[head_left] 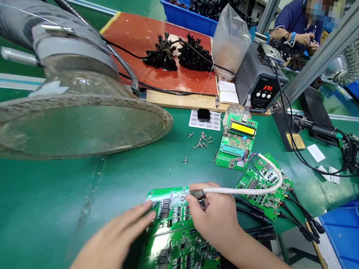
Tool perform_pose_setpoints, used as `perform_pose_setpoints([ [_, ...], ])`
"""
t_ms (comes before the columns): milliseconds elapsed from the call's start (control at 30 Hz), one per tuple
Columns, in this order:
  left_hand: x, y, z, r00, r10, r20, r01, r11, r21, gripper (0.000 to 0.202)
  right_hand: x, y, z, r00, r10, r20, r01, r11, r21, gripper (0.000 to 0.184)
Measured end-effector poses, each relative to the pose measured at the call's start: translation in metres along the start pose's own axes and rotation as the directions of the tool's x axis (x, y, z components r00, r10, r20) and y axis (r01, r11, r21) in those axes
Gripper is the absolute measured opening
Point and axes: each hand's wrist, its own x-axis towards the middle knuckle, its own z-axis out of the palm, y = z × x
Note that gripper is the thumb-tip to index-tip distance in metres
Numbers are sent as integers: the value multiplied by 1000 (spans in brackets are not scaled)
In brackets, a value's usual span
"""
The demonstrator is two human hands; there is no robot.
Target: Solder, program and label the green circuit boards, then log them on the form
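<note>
Two joined green circuit boards [184,257] with digit displays lie in front of me, near the table's edge. My right hand [217,216] is closed around the dark plug-like head [197,194] of a white-sleeved cable [242,192], held at the top edge of the farther board. That cable runs back to a green programmer board [234,150] with a lit yellow screen. At the left side of the joined boards is my left hand [109,242], blurred, its fingers stretched and apart. Its fingertips are by the farther board's left corner; whether they touch is unclear.
Wired circuit boards [262,185] lie right of my hand. Small screws [203,140] are scattered ahead. A large fume hood [63,129] fills the left. Behind stand a soldering station [260,81], a plastic bag [231,42] and a blue bin [186,11]. A co-worker [296,23] sits across.
</note>
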Motion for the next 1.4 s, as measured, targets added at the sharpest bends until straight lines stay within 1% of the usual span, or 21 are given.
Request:
perform_pose_setpoints([
  [33, 14, -7, -4, 997, -63, -41, 63, 998, -3, 54, 0, 0, 0, 1000, -2, 2, 2, 1000, 0, 14],
  [67, 31, -14, -5, 993, -109, -48, 108, 994, -10, 49, 0, 0, 0, 1000, -6, 4, 6, 1000, -1, 13],
  [133, 67, -28, 0, 985, -172, 2, 171, 983, -70, 43, 1, 0, 0, 1000, -16, 6, 16, 1000, 0, 13],
  [167, 85, -34, 6, 985, -169, 40, 173, 976, -130, 41, 1, 0, 0, 1000, -20, 8, 20, 1000, 0, 14],
  [200, 101, -39, 14, 988, -139, 72, 151, 969, -195, 40, 1, 0, 0, 1000, -23, 12, 23, 1000, 1, 14],
  [267, 127, -46, 30, 991, -102, 84, 119, 965, -233, 33, 1, 0, 0, 1000, -24, 21, 24, 1000, -2, 15],
  [333, 145, -48, 43, 994, -87, 59, 99, 966, -240, 25, 0, 0, 0, 999, -24, 27, 24, 1000, -8, 15],
  [433, 161, -43, 51, 998, -58, 11, 59, 970, -236, 22, 0, 1, 1, 999, -29, 23, 29, 1000, -12, 15],
  [500, 169, -38, 51, 999, 27, 39, -17, 970, -243, 22, 0, 1, 2, 999, -34, 16, 35, 999, -7, 14],
  [600, 178, -31, 52, 974, 180, 135, -140, 954, -264, 25, 0, 2, 3, 999, -52, 11, 52, 999, -2, 14],
  [667, 183, -28, 55, 960, 217, 177, -167, 951, -261, 32, 0, 2, 3, 998, -59, 9, 59, 998, -5, 15],
  [733, 185, -28, 59, 956, 218, 197, -167, 954, -247, 38, 0, 2, 4, 998, -61, 10, 62, 998, -13, 15],
  [800, 187, -30, 63, 953, 221, 209, -169, 956, -240, 40, 0, 2, 4, 998, -67, 9, 68, 998, -20, 15],
  [1100, 189, -41, 64, 936, 282, 211, -231, 944, -237, 30, 0, 4, 5, 996, -85, 0, 85, 996, -20, 13],
  [1267, 188, -45, 60, 945, 278, 171, -246, 951, -185, 29, 0, 3, 5, 997, -77, -8, 77, 996, -33, 14],
  [1400, 181, -48, 49, 962, 248, 113, -233, 964, -131, 38, 0, 3, 4, 997, -76, -3, 75, 995, -58, 15],
])
